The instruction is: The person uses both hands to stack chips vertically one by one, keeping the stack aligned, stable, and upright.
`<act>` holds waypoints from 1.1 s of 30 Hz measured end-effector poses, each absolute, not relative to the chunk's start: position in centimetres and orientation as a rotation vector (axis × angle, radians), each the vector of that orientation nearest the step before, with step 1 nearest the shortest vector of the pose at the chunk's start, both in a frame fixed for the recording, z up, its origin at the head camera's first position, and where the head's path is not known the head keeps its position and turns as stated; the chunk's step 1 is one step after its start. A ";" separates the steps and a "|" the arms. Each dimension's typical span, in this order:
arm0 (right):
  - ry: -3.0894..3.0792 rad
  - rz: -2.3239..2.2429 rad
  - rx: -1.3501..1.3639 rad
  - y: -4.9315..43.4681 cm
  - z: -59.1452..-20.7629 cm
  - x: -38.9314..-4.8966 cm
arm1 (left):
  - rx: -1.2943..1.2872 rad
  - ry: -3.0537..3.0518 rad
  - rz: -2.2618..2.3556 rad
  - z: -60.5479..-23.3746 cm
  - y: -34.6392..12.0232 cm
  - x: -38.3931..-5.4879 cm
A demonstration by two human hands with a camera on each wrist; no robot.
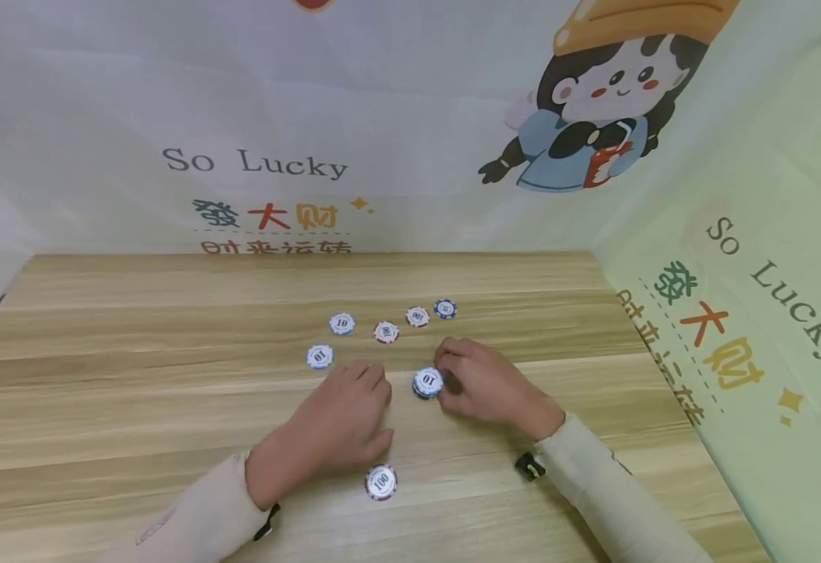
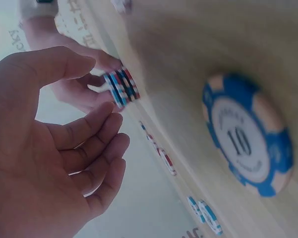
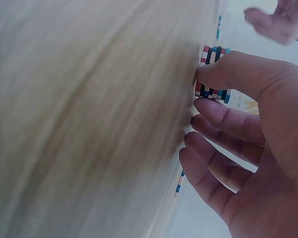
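A short stack of poker chips (image 1: 428,381), topped by a light-blue-edged chip marked 10, stands on the wooden table. My right hand (image 1: 486,385) pinches its side between thumb and index finger; in the right wrist view the other fingers (image 3: 203,171) trail loosely along the tabletop. Left of the stack, my left hand (image 1: 349,408) hovers with fingers bent loosely and nothing in them. A blue-and-white chip (image 2: 249,141) marked 10 lies close by in the left wrist view, hidden from the head view by the left hand and arm. Nearer the body lies a red-edged 100 chip (image 1: 381,482).
Beyond the hands lie two light-blue 10 chips, one farther back (image 1: 342,324) and one nearer (image 1: 320,356). Two red-edged 100 chips (image 1: 385,332) and a dark blue chip (image 1: 445,309) lie to their right. Printed cloth walls (image 1: 424,156) border the table (image 1: 136,407).
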State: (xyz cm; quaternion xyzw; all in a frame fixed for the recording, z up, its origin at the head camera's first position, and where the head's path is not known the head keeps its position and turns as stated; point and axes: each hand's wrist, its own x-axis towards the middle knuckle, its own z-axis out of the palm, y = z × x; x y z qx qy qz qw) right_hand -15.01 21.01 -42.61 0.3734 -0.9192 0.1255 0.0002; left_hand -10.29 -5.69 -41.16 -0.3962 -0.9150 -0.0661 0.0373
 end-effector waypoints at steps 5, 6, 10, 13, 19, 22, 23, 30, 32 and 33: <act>-2.886 0.398 1.169 21.1 -42.5 -14.9 | -1.259 -2.792 -0.258 -40.6 -5.9 -8.3; -2.887 0.396 1.166 21.1 -42.5 -14.9 | -1.271 -2.788 -0.269 -40.6 -5.9 -8.0; -2.894 0.396 1.160 21.2 -42.5 -14.8 | -1.318 -2.785 -0.249 -40.7 -6.2 -6.6; -2.906 0.393 1.156 21.2 -42.5 -14.8 | -1.350 -2.804 -0.207 -40.9 -6.4 -5.9; -2.910 0.384 1.159 21.2 -42.6 -14.8 | -1.371 -2.871 -0.190 -41.3 -6.6 -5.0; -2.910 0.382 1.161 21.2 -42.4 -14.8 | -1.373 -2.880 -0.175 -41.6 -6.6 -4.9; -2.910 0.380 1.163 21.2 -42.4 -14.8 | -1.374 -2.878 -0.167 -41.7 -6.6 -4.9; -2.936 0.365 1.164 21.3 -42.1 -14.5 | -1.376 -2.843 -0.144 -42.0 -6.4 -4.8; -2.949 0.360 1.163 21.4 -42.0 -14.4 | -1.375 -2.814 -0.124 -42.1 -6.3 -4.8; -2.956 0.355 1.164 21.4 -42.0 -14.3 | -1.374 -2.800 -0.114 -42.2 -6.3 -4.7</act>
